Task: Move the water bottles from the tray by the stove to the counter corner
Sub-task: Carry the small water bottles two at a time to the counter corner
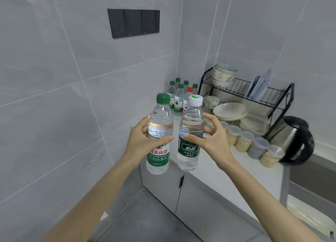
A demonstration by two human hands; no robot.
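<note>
While both hands grip, left hand (143, 141) holds green-capped bottle (159, 132), right hand (212, 141) white-capped bottle (190, 132).

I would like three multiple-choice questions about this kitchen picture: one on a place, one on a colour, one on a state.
1. Where do the bottles already set down stand?
A. in the wall corner beside the dish rack
B. inside the kettle
C. on the floor

2. What colour is the cap of the bottle in the left hand?
A. red
B. green
C. black

3. How is the bottle in the right hand?
A. lying flat
B. uncapped
C. held upright, capped

Answers:
1 A: the grouped bottles stand against the corner, left of the dish rack.
2 B: the left hand holds the green-capped bottle.
3 C: the right hand holds the white-capped bottle upright.
</note>
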